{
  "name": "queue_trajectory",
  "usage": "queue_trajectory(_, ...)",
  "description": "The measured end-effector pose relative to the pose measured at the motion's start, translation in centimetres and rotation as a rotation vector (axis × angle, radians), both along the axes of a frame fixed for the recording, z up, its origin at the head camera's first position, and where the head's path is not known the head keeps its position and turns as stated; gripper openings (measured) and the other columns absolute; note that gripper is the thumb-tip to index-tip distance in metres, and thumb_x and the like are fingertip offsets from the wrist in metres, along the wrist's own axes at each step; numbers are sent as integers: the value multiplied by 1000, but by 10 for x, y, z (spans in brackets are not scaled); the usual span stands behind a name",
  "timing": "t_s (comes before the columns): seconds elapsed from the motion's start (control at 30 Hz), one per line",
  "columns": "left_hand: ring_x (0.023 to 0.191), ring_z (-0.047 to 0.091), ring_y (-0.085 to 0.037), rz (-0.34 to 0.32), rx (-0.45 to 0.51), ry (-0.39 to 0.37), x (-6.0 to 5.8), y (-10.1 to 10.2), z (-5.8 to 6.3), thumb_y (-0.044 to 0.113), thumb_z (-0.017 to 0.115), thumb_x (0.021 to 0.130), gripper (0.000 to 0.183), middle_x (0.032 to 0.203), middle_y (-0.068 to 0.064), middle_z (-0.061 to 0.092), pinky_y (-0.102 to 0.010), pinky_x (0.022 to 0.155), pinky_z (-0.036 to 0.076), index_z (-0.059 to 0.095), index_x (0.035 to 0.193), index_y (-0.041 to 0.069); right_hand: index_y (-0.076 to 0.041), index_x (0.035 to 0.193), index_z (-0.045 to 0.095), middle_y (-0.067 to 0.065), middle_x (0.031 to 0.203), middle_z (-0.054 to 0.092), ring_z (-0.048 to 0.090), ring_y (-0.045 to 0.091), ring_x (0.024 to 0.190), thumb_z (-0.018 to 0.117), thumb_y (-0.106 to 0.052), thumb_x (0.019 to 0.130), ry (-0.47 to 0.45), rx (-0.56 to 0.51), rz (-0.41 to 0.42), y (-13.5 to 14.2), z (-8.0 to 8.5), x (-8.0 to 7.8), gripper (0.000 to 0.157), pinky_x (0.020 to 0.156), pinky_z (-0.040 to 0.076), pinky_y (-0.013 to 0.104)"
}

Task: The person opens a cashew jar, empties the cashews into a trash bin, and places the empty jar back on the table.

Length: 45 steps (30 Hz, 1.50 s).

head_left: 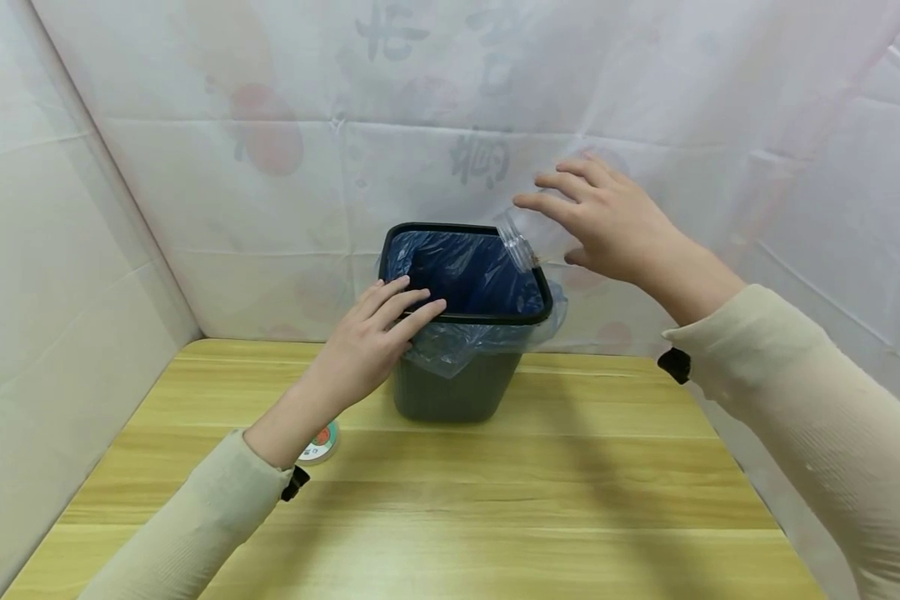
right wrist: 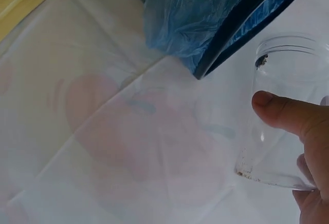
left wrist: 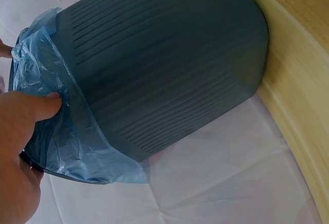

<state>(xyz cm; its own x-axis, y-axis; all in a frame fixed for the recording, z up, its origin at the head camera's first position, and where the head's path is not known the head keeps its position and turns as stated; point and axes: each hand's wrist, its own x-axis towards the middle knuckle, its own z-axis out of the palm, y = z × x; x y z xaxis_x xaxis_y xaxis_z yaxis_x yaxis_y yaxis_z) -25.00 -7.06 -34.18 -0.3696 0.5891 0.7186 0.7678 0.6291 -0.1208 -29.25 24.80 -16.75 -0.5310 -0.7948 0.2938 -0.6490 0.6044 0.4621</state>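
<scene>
A dark grey trash bin (head_left: 457, 392) stands upright at the back of the wooden table, lined with a blue plastic bag (head_left: 453, 346) folded over its black rim. My left hand (head_left: 371, 337) grips the near left of that rim; in the left wrist view the thumb (left wrist: 49, 105) presses the bag from outside. Over the bin's right side, my right hand (head_left: 607, 217) holds a clear jar (right wrist: 272, 142), tilted with its open mouth toward the bin. Dark crumbs cling inside near the jar's mouth, and brownish specks line its base. In the head view, fingers partly hide the jar.
A round, flat piece with a green, white and red label (head_left: 322, 443) lies on the wooden table (head_left: 450, 517), partly covered by my left wrist. White printed cloth (head_left: 345, 183) hangs right behind the bin and along both sides.
</scene>
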Motion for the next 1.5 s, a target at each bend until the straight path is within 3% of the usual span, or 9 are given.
queue_trajectory(0.23,142,39,-36,5,-6,-11,-1,0,-1,1,82,80,80,143,-13,52,-54,116,31,47,149,19,-15,148,47,20,144,50,39,41,135,96,-9,61,-45,-156,30,12,-10,5,101,110,36,56)
queue_trajectory(0.53,140,41,-37,-3,0,8,-6,-2,-1,-1,82,79,80,142,-13,53,-55,115,32,48,149,18,-22,153,42,11,150,46,39,40,134,94,-16,68,-132,-341,-80,25,-23,12,100,105,37,59)
queue_trajectory(0.87,142,39,-37,-1,3,-8,-8,0,-3,-1,80,81,78,143,-12,52,-55,116,30,48,149,19,-22,156,35,9,153,45,41,40,136,92,-24,70,-187,-583,-127,41,-46,29,103,110,32,59)
queue_trajectory(1.2,141,40,-37,-15,18,11,-10,1,-4,-2,80,81,77,142,-14,53,-57,115,32,49,148,18,-23,154,38,9,148,51,47,35,133,96,-16,62,-150,-843,-63,50,-83,41,109,111,34,56)
queue_trajectory(1.5,140,41,-37,-15,10,13,-11,0,-6,-1,82,79,79,141,-14,53,-57,114,33,49,148,18,-28,153,37,-1,152,45,48,24,136,95,-3,61,-220,-1115,-95,46,-113,51,111,113,37,28)
